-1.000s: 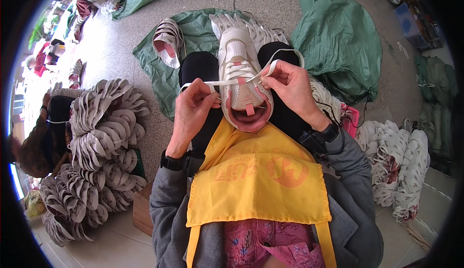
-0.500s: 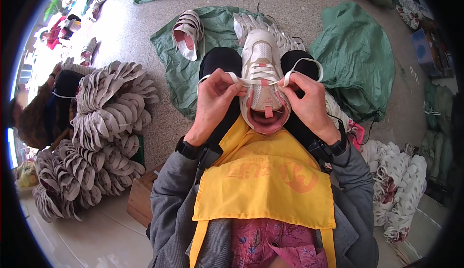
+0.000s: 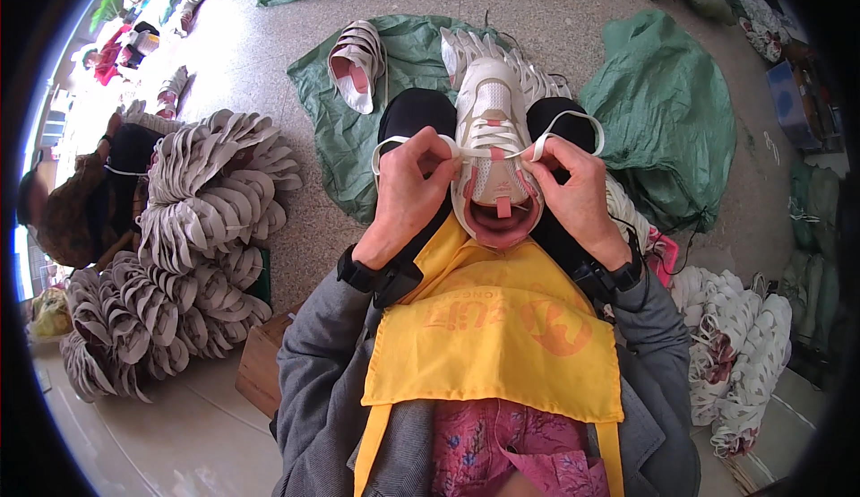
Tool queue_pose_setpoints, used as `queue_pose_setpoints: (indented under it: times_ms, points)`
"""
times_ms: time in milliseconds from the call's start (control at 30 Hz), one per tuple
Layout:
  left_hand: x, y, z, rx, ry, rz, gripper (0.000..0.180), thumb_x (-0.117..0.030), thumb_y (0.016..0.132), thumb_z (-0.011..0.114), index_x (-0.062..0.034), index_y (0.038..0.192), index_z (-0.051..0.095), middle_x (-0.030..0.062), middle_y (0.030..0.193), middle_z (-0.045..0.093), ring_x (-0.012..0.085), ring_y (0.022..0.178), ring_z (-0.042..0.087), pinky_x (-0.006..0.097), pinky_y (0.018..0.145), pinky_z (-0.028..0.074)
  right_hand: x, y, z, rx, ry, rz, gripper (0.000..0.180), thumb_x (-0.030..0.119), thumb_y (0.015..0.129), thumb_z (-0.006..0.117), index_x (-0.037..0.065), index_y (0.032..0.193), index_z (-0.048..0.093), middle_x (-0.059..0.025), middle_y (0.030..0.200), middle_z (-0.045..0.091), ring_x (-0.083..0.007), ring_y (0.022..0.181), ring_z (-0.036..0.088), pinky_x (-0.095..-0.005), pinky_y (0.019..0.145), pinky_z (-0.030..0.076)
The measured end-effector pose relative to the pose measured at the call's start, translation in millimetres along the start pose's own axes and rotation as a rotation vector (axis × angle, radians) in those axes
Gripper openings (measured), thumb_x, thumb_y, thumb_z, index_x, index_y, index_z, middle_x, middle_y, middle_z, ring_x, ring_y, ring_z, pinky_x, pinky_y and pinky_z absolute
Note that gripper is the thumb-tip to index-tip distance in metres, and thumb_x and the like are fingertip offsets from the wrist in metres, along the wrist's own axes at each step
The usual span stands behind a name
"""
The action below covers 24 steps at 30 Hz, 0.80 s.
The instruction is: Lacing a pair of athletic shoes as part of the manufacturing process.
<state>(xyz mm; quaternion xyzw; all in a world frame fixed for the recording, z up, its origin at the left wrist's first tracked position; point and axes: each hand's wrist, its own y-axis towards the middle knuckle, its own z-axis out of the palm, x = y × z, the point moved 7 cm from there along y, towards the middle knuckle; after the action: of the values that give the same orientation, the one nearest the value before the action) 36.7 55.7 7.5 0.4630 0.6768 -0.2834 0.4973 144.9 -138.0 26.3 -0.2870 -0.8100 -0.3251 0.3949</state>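
Between my knees rests a white and beige sneaker point(image 3: 489, 121), toe pointing away, its pink-lined opening toward me. A white shoelace point(image 3: 477, 151) runs across the top of its tongue. My left hand point(image 3: 412, 190) pinches one side of the lace between thumb and fingers, close to the shoe's left eyelets. On the other side, my right hand point(image 3: 571, 190) is closed on the lace as well, and a loop of it arches above that hand. The lace is stretched nearly straight between both hands.
Large bundles of grey-white shoe uppers point(image 3: 210, 197) stack up at left, beside a person point(image 3: 76, 201). A single upper point(image 3: 356, 67) lies on a green sheet point(image 3: 327, 121). More laced uppers point(image 3: 739, 345) lie at right, below a green sack point(image 3: 667, 112). A wooden box point(image 3: 262, 363) stands at lower left.
The hands stay on the lace with almost the same grip. The whole view has shifted slightly; otherwise the shoe and lace look much alike.
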Motion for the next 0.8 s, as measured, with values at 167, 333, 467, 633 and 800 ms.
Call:
queue_pose_setpoints:
  times_ms: [167, 333, 467, 633, 800]
  points:
    - [-6.2, 0.6, 5.3, -0.032, 0.066, 0.158, 0.014, 0.008, 0.085, 0.069, 0.0007, 0.085, 0.057, 0.0062, 0.077, 0.063, 0.0104, 0.07, 0.063, 0.028, 0.06, 0.05, 2.6, 1.4, 0.9, 0.003, -0.083, -0.029, 0.011, -0.006, 0.085, 0.07, -0.001, 0.093, 0.064, -0.0132, 0.084, 0.068, -0.0262, 0.07, 0.069, -0.0341, 0.065, 0.053]
    - [-23.8, -1.0, 15.7, -0.083, 0.194, 0.362, 0.017, 0.004, 0.076, 0.067, -0.0016, 0.085, 0.054, 0.0171, 0.079, 0.056, 0.0408, 0.073, 0.059, 0.044, 0.063, 0.049, 3.3, 1.3, 1.4, 0.009, -0.121, -0.011, 0.011, -0.007, 0.085, 0.07, -0.001, 0.092, 0.064, -0.0119, 0.079, 0.065, -0.0242, 0.068, 0.068, -0.0333, 0.064, 0.052]
    - [-22.1, -3.8, 15.4, -0.078, 0.171, 0.335, 0.018, 0.004, 0.078, 0.068, -0.0008, 0.088, 0.055, 0.0148, 0.082, 0.056, 0.0355, 0.072, 0.062, 0.041, 0.063, 0.05, -1.7, -3.0, 1.0, -0.008, -0.072, 0.006, 0.01, -0.007, 0.086, 0.072, -0.002, 0.093, 0.066, -0.0099, 0.081, 0.068, -0.0193, 0.068, 0.067, -0.0311, 0.066, 0.053]
    - [-0.3, -1.4, 12.7, -0.098, 0.069, 0.22, 0.016, 0.003, 0.08, 0.074, 0.0007, 0.089, 0.06, 0.0122, 0.081, 0.06, 0.0244, 0.068, 0.065, 0.034, 0.06, 0.05, -7.5, -2.6, 1.9, 0.017, -0.06, 0.04, 0.011, -0.006, 0.087, 0.072, -0.002, 0.096, 0.069, -0.0089, 0.082, 0.069, -0.0161, 0.069, 0.067, -0.0299, 0.067, 0.053]
    - [3.1, -2.2, 10.6, -0.094, 0.015, 0.147, 0.016, 0.001, 0.081, 0.076, 0.0012, 0.089, 0.062, 0.0117, 0.077, 0.064, 0.022, 0.069, 0.066, 0.034, 0.061, 0.05, -11.5, -3.4, 0.7, 0.017, -0.058, 0.061, 0.011, -0.006, 0.087, 0.072, -0.002, 0.097, 0.069, -0.0084, 0.083, 0.07, -0.0148, 0.071, 0.068, -0.0298, 0.067, 0.053]
